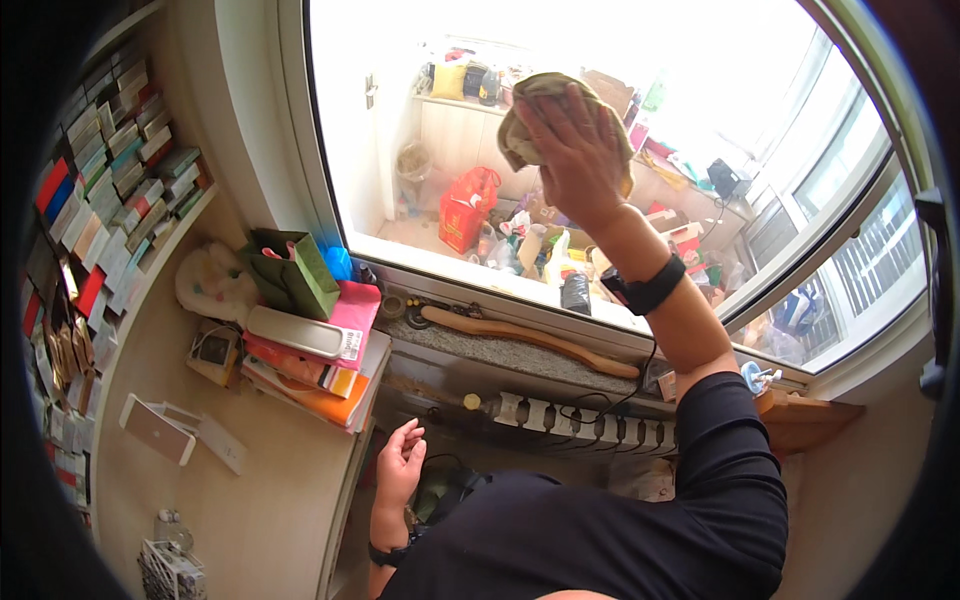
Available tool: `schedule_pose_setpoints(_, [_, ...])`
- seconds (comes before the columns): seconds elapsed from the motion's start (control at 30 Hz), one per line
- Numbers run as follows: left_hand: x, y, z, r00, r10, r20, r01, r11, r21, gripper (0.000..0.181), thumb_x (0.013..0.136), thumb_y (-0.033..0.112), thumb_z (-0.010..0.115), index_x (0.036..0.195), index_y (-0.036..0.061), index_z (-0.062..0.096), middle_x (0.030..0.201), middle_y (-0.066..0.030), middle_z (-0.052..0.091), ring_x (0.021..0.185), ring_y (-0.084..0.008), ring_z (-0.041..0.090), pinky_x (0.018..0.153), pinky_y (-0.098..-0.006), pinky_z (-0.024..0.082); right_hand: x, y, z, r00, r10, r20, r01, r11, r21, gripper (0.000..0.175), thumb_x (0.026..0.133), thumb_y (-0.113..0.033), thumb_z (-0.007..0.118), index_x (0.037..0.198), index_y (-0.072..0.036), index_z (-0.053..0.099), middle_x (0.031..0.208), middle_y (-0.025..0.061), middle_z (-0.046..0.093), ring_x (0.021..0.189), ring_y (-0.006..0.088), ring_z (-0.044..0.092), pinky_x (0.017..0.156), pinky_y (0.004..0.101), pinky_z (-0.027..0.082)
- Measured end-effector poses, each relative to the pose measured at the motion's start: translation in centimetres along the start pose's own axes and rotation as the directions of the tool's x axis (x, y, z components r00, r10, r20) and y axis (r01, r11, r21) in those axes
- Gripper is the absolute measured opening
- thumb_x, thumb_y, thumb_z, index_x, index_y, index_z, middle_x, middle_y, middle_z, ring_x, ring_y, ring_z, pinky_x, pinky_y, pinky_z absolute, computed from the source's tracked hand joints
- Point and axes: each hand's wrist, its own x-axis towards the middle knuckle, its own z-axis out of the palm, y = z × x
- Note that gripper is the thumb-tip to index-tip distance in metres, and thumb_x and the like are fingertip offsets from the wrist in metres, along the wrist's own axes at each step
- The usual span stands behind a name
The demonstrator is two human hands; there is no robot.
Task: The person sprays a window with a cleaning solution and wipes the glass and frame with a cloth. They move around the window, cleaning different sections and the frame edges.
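My right hand (576, 161) is raised with its palm flat on a folded yellowish-green cloth (517, 141). The cloth lies against the glass pane (630, 37) of a window, and the fingers spread over it. Low in front of my body, my left hand (401, 459) holds nothing; its fingers are loosely bent. It hangs beside the edge of a light wooden desk (285, 480). Below the window, a curved wooden stick (525, 337) rests on the stone sill (480, 346).
A white radiator (577, 420) with dark cables sits under the sill. On the desk are a stack of books (315, 390), a pencil case (296, 331), a green paper bag (294, 274) and a tablet stand (161, 429). Packed shelves (112, 172) line the left. Beyond the glass, a red bag (466, 214) stands among clutter.
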Motion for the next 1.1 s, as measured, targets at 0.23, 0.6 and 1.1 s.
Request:
schedule_pose_setpoints(0.23, [-0.7,-0.9,-4.8,0.998,-0.031,-0.055,0.031,0.999,0.008,0.040,0.094,0.014,0.060,0.130,0.0007,0.051,0.113,-0.0090,0.064,0.098,-0.0116,0.060,0.086,-0.0253,0.048,1.8,-5.8,5.0,0.973,-0.156,0.167,0.139,0.984,0.114,0.061,0.084,-0.004,0.051,0.142,-0.022,0.045,0.149,0.0009,0.040,0.143,0.0232,0.026,0.116,0.0484,0.018])
schedule_pose_setpoints(0.6, [-0.2,1.2,-2.4,0.999,-0.021,0.040,0.019,0.999,0.051,0.041,0.094,0.013,0.060,0.131,0.0004,0.051,0.115,-0.0094,0.063,0.100,-0.0122,0.059,0.088,-0.0254,0.048,4.4,-3.9,5.3,0.962,-0.273,-0.024,0.272,0.962,-0.019,0.062,0.076,-0.019,0.067,0.135,-0.024,0.050,0.134,0.0004,0.051,0.133,0.0246,0.038,0.102,0.0493,0.037])
schedule_pose_setpoints(1.1, [-3.2,1.8,7.1,0.982,-0.063,0.177,0.045,0.994,0.103,0.044,0.091,0.014,0.063,0.131,0.0015,0.052,0.117,-0.0093,0.062,0.100,-0.0132,0.058,0.087,-0.0267,0.047,-9.7,18.1,-11.3,0.806,0.022,-0.591,-0.171,0.965,-0.197,0.058,0.074,-0.018,0.061,0.132,-0.014,0.056,0.124,0.0139,0.059,0.120,0.0401,0.050,0.102,0.0501,0.036])
